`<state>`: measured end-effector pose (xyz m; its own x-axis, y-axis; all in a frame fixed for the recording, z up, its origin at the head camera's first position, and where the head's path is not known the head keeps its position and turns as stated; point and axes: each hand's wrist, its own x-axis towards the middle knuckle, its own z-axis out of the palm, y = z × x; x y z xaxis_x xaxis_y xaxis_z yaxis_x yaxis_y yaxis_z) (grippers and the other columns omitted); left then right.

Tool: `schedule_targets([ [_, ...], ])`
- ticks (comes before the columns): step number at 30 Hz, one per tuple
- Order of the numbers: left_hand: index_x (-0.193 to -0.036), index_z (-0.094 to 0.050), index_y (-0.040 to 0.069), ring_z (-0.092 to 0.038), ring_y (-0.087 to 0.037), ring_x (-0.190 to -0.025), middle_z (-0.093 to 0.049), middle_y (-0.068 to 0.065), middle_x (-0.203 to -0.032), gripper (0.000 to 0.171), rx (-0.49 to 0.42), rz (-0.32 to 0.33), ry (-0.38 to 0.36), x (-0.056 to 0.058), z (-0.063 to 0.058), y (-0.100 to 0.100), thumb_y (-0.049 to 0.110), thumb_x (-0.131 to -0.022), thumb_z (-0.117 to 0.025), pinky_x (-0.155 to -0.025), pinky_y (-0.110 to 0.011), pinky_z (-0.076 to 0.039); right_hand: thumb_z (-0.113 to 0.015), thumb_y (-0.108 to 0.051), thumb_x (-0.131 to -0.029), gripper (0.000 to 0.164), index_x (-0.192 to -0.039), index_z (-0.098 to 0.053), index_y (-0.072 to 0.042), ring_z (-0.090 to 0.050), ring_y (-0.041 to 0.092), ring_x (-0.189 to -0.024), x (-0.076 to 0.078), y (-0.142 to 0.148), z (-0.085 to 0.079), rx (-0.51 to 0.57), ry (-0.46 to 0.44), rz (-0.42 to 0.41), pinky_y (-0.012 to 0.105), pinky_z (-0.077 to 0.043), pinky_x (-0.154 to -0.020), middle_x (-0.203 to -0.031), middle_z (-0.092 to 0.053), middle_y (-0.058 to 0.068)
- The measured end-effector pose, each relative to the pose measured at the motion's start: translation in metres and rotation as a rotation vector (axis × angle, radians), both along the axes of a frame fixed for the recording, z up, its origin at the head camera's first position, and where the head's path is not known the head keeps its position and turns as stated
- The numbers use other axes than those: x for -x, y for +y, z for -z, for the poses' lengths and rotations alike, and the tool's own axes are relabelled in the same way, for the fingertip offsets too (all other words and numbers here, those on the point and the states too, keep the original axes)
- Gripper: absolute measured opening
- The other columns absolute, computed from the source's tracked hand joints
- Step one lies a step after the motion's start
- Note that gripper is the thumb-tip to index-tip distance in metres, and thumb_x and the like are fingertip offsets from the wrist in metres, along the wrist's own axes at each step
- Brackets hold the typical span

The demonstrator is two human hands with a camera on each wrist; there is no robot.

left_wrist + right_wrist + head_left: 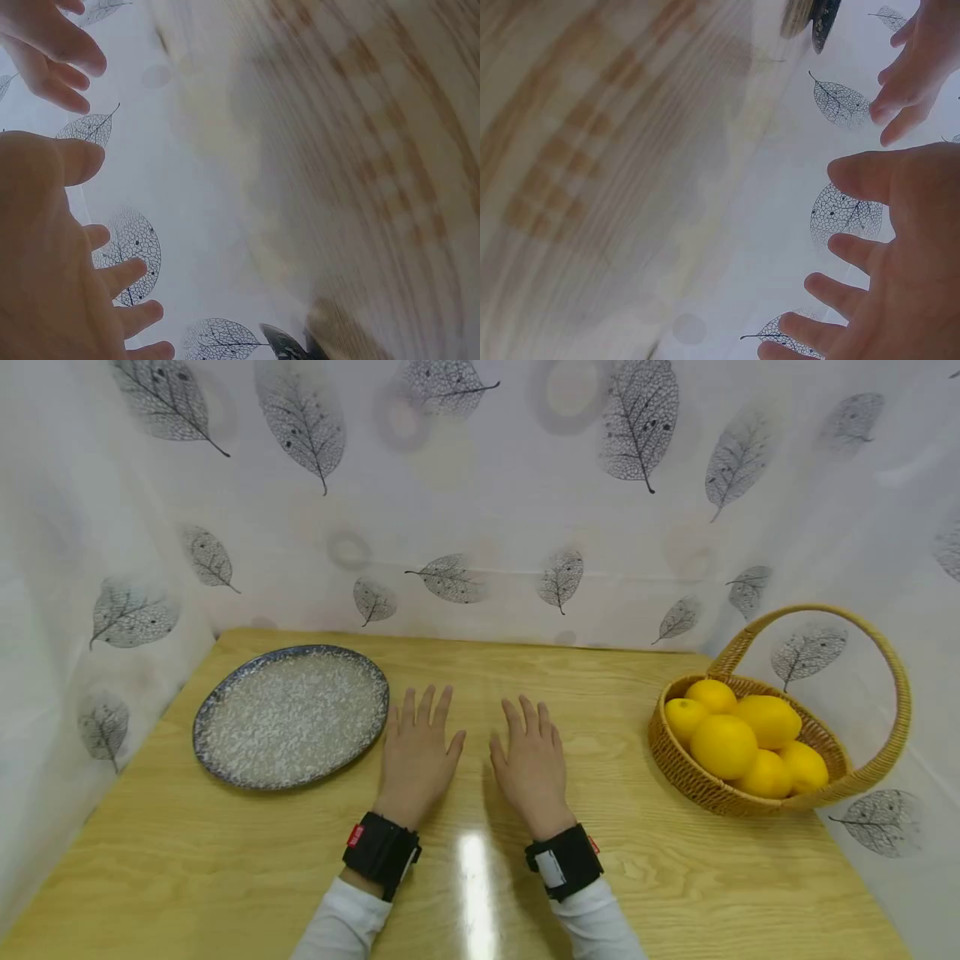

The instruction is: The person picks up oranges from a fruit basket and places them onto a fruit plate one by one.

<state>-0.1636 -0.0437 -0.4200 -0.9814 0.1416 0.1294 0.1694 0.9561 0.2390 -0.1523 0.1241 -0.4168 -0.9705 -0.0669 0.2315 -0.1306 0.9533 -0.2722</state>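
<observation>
Two hands (pixel 418 764), one plate (pixel 292 718), one basket (pixel 697 779), six yellow fruits (pixel 723 746) inside

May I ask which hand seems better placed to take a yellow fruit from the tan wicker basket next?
Probably the right hand: it is empty and nearer the wicker basket, while the left hand is nearer the speckled grey plate.

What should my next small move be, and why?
I'd probably move your right hand toward the basket of yellow fruit: that hand holds nothing and is nearer the basket than your left hand, which is close to the plate.
</observation>
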Motion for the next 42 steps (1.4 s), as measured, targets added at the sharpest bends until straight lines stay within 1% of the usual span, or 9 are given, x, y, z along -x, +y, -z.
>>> schedule_targets([
  [4,-0.164,-0.018,0.022,-0.016,-0.038,-0.158,-0.026,-0.011,-0.169,0.069,0.008,-0.007,0.008,-0.001,0.003,0.000,0.049,-0.106,-0.045,-0.127,-0.057,-0.014,-0.069,-0.028,-0.098,0.062,-0.152,-0.045,-0.010,-0.040,0.043,-0.145,0.003,0.012,-0.010,-0.032,0.075,-0.007,0.056,-0.041,-0.113,-0.155,-0.045,0.021],
  [8,-0.164,-0.020,0.022,-0.019,-0.038,-0.157,-0.028,-0.011,-0.168,0.069,0.003,0.001,0.006,-0.002,0.005,0.000,0.047,-0.106,-0.046,-0.127,-0.058,-0.015,-0.069,-0.023,-0.097,0.062,-0.151,-0.044,-0.009,-0.046,0.042,-0.140,0.005,0.036,-0.034,-0.004,0.128,0.037,0.056,-0.043,-0.111,-0.152,-0.047,0.022],
  [13,-0.164,-0.019,0.019,-0.019,-0.040,-0.157,-0.029,-0.014,-0.167,0.069,-0.002,0.015,0.002,-0.004,0.006,-0.005,0.046,-0.107,-0.046,-0.126,-0.059,-0.016,-0.068,-0.019,-0.097,0.060,-0.151,-0.043,-0.005,-0.044,0.044,-0.137,0.003,0.075,-0.063,0.017,0.193,0.197,0.059,-0.044,-0.106,-0.154,-0.041,0.024],
  [17,-0.164,-0.020,0.018,-0.019,-0.041,-0.156,-0.032,-0.016,-0.166,0.070,0.009,-0.012,0.019,-0.004,0.007,-0.016,0.045,-0.106,-0.048,-0.126,-0.060,-0.016,-0.065,-0.018,-0.098,0.059,-0.149,-0.042,-0.001,-0.036,0.049,-0.139,0.001,0.104,-0.074,0.054,0.209,0.345,0.064,-0.041,-0.102,-0.157,-0.034,0.028],
  [22,-0.164,-0.018,0.017,-0.018,-0.042,-0.156,-0.031,-0.017,-0.166,0.071,-0.013,0.004,0.009,-0.002,0.007,-0.017,0.044,-0.106,-0.048,-0.125,-0.061,-0.016,-0.062,-0.022,-0.099,0.067,-0.155,-0.032,0.001,-0.028,0.054,-0.141,-0.008,0.146,-0.074,0.081,0.109,0.542,0.067,-0.035,-0.106,-0.158,-0.025,0.035],
  [27,-0.165,-0.016,0.018,-0.018,-0.042,-0.156,-0.029,-0.016,-0.167,0.071,0.003,0.028,-0.010,-0.002,0.007,-0.009,0.045,-0.107,-0.045,-0.125,-0.061,-0.017,-0.058,-0.025,-0.099,0.071,-0.155,-0.026,0.007,-0.030,0.060,-0.135,-0.024,0.179,-0.067,0.098,-0.039,0.648,0.070,-0.035,-0.103,-0.150,-0.026,0.043],
  [32,-0.164,-0.017,0.018,-0.020,-0.041,-0.156,-0.030,-0.015,-0.167,0.069,0.017,0.021,-0.004,-0.004,0.006,-0.012,0.045,-0.107,-0.046,-0.125,-0.061,-0.018,-0.059,-0.030,-0.099,0.076,-0.156,-0.023,0.006,-0.034,0.065,-0.127,-0.034,0.189,-0.058,0.129,-0.135,0.687,0.073,-0.041,-0.091,-0.144,-0.030,0.047],
  [36,-0.164,-0.018,0.018,-0.018,-0.041,-0.157,-0.030,-0.016,-0.167,0.069,0.011,0.015,-0.006,-0.003,0.006,-0.017,0.045,-0.107,-0.045,-0.125,-0.061,-0.017,-0.062,-0.032,-0.097,0.081,-0.157,-0.021,0.004,-0.037,0.066,-0.124,-0.037,0.193,-0.056,0.141,-0.121,0.705,0.074,-0.044,-0.082,-0.145,-0.030,0.045],
  [42,-0.164,-0.020,0.017,-0.021,-0.041,-0.156,-0.031,-0.016,-0.166,0.069,0.016,-0.007,0.013,0.000,0.012,-0.034,0.044,-0.106,-0.047,-0.125,-0.060,-0.017,-0.062,-0.036,-0.098,0.082,-0.157,-0.021,0.005,-0.035,0.065,-0.127,-0.033,0.189,-0.054,0.153,-0.083,0.688,0.076,-0.042,-0.086,-0.149,-0.028,0.044],
])
